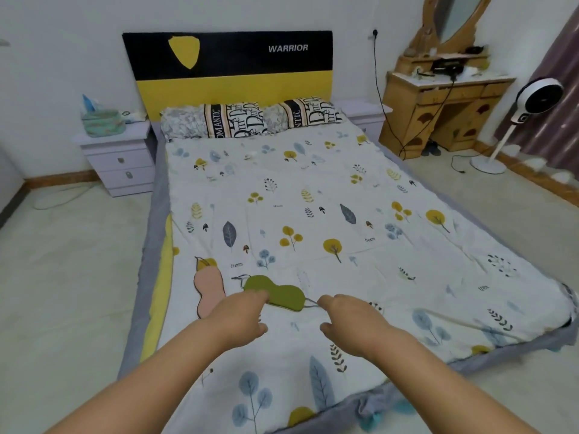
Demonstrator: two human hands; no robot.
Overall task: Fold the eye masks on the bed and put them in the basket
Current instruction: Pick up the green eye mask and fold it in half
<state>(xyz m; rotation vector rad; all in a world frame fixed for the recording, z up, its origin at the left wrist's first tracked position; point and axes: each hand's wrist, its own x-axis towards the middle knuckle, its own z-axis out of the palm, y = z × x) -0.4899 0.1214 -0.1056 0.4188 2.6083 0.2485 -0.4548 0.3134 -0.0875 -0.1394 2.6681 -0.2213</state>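
Observation:
A green eye mask [277, 292] lies flat on the leaf-printed bed cover [313, 214], near the foot of the bed. A pink eye mask [209, 291] lies just to its left, lengthwise. My left hand [242, 314] reaches to the green mask, fingertips at its near left edge, fingers apart. My right hand [347, 317] hovers at the mask's right end, fingertips by its thin strap [310, 303], thumb spread away. Neither hand clearly grips anything. A teal fabric basket [103, 122] stands on the left nightstand.
Two pillows [250, 119] lie against the black and yellow headboard. A lilac nightstand [120, 158] stands left of the bed. A wooden dressing table [445, 101] with cables and a white standing fan [529, 111] are at the right. Bare floor surrounds the bed.

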